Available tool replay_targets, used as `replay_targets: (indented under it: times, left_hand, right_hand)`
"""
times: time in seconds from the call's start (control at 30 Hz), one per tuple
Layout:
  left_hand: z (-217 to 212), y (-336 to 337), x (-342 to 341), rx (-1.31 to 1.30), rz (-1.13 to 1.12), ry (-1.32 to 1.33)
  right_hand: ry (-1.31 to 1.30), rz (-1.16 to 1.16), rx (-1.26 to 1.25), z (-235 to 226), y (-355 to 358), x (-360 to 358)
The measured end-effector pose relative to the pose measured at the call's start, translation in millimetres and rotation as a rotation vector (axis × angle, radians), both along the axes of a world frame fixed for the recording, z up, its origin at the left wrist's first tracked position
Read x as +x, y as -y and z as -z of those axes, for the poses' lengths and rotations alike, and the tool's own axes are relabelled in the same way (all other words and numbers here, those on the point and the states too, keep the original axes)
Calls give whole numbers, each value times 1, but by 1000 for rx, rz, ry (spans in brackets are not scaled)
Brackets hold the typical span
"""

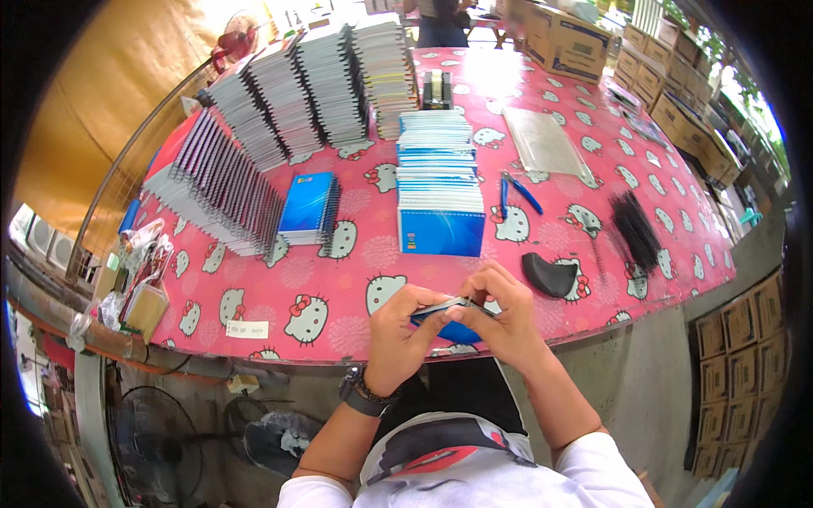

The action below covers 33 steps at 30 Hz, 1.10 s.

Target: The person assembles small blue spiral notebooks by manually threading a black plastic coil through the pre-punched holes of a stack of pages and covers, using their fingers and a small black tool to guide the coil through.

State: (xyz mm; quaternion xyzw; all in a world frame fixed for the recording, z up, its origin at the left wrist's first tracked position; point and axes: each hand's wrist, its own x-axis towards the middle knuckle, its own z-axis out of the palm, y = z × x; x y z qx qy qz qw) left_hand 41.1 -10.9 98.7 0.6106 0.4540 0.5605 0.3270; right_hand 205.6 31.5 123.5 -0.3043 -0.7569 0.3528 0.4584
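At the table's near edge I hold a small blue-covered notebook between both hands. My left hand pinches its left side, thumb along the upper edge. My right hand grips the right side, its fingers bent together over that edge. Whether a coil runs through the edge cannot be made out, as the fingers cover it. Just beyond my hands stands a row of blue-and-white notebook blocks with no coils visible. To its left lies a pile of blue notebooks with dark spiral binding.
Tall stacks of spiral-bound notebooks fill the far left. Blue-handled pliers, a black curved object and a bundle of black coils lie to the right. Farther back are a tape dispenser, a clear plastic sheet and a carton.
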Motion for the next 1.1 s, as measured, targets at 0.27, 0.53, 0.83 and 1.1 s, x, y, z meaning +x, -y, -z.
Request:
replay_targets:
  times: [0.27,0.53,0.83,1.1]
  left_hand:
    - [9,-4,-4,-127,-25,79]
    - [11,-44,-43,24,-282,100]
    - [57,-132,-195,-7,-1010,-424]
    - [34,-118,-197,-129,-748,-366]
  right_hand:
    - [121,59,189,3,-1,-15]
    - [67,288,339,-1,-25,-20]
    - [296,393,414,50,-91,11]
    - [392,467,474,68,-130,8]
